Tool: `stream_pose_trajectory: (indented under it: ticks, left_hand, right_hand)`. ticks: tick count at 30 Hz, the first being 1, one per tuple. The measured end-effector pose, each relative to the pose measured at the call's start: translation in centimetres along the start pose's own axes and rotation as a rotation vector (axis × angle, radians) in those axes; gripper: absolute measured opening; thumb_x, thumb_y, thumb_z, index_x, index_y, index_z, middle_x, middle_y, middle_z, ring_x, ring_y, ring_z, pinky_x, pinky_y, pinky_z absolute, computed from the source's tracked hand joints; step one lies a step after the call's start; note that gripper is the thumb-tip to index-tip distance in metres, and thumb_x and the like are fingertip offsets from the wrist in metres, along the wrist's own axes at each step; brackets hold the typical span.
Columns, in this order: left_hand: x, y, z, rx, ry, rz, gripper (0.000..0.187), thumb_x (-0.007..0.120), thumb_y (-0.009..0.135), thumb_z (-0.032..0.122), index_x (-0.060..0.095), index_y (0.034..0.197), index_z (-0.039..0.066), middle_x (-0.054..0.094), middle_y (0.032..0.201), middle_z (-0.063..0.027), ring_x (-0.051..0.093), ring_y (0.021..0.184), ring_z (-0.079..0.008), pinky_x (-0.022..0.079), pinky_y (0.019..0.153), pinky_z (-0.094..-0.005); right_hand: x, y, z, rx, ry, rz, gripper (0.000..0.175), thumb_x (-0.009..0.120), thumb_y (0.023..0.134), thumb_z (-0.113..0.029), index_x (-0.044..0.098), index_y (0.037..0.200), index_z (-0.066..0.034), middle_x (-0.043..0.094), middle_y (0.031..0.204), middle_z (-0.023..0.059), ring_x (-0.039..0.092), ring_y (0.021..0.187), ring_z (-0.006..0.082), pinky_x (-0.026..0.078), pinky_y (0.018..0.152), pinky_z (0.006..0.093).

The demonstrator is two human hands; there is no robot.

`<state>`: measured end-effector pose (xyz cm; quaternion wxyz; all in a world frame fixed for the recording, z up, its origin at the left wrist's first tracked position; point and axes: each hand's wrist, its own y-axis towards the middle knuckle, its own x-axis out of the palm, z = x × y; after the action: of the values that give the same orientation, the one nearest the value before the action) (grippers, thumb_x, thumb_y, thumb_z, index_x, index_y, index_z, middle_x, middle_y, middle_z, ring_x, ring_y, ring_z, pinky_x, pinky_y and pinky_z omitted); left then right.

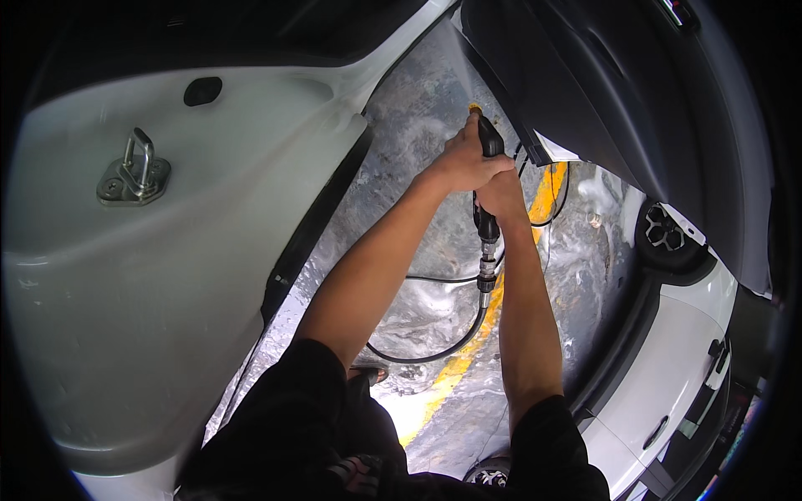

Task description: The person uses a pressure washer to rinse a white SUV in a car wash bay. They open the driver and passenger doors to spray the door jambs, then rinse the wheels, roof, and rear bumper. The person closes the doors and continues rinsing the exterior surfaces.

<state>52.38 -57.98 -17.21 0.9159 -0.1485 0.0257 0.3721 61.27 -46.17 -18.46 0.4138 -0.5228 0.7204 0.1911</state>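
Note:
Both my hands are on a black pressure washer gun point(490, 139) with a yellow nozzle tip point(475, 108). A thin fan of water leaves the tip towards the top of the view. My left hand point(465, 160) wraps the front of the gun's body, one finger stretched along it towards the nozzle. Just behind it, my right hand point(503, 193) grips the handle, and the trigger is hidden. A metal coupling point(487, 266) joins the gun to a black hose point(438, 359). The spray passes between a white car's door jamb point(207, 263) and its open door point(564, 81).
A metal door striker point(139, 169) juts from the jamb. Another white car point(651, 351) stands at the lower right. Foam and water cover the concrete floor point(432, 225), crossed by a yellow line point(451, 376). The hose loops near my sandalled foot point(379, 374).

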Motion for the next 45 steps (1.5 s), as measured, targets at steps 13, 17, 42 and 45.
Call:
stream_pose_trajectory:
  ticks: [13, 17, 42, 45]
  left_hand:
    - [-0.7, -2.0, -1.8, -0.158, -0.261, 0.083, 0.113, 0.067, 0.093, 0.064, 0.019, 0.161, -0.012, 0.038, 0.159, -0.038, 0.043, 0.148, -0.0432, 0.036, 0.121, -0.0422]
    - [0.3, -4.5, -6.4, -0.314, -0.229, 0.043, 0.111, 0.064, 0.093, 0.069, 0.021, 0.164, -0.005, 0.034, 0.162, -0.0364, 0.041, 0.15, -0.0449, 0.034, 0.121, -0.0452]
    - [21.7, -41.9, -29.7, -0.432, 0.734, -1.27, 0.075, 0.068, 0.08, 0.023, 0.052, 0.153, 0.022, 0.04, 0.164, -0.0154, 0.038, 0.15, -0.0398, 0.035, 0.12, -0.0568]
    - [22.4, -43.3, -31.2, -0.466, 0.735, -1.186, 0.071, 0.067, 0.079, 0.02, 0.056, 0.149, 0.018, 0.051, 0.155, -0.0171, 0.048, 0.143, -0.0375, 0.042, 0.116, -0.0524]
  right_hand:
    - [-5.6, 9.0, -2.4, -0.115, -0.472, -0.169, 0.022, 0.067, 0.09, -0.021, 0.078, 0.098, -0.0044, 0.069, 0.07, 0.0137, 0.071, 0.062, 0.024, 0.055, 0.068, 0.0379]
    - [-5.8, 8.9, -2.5, -0.137, -0.46, -0.219, 0.03, 0.071, 0.085, -0.024, 0.074, 0.102, 0.0007, 0.068, 0.068, 0.0137, 0.07, 0.061, 0.0234, 0.054, 0.064, 0.0384]
    - [1.8, -20.7, 9.5, 0.341, 0.262, -0.34, 0.045, 0.071, 0.076, -0.035, 0.074, 0.115, -0.011, 0.076, 0.093, 0.02, 0.075, 0.087, 0.0352, 0.057, 0.08, 0.0425]
    - [2.5, -25.1, 11.6, 0.331, 0.445, -0.342, 0.042, 0.074, 0.076, -0.028, 0.072, 0.11, -0.0042, 0.071, 0.083, 0.0179, 0.07, 0.078, 0.0303, 0.055, 0.077, 0.0404]
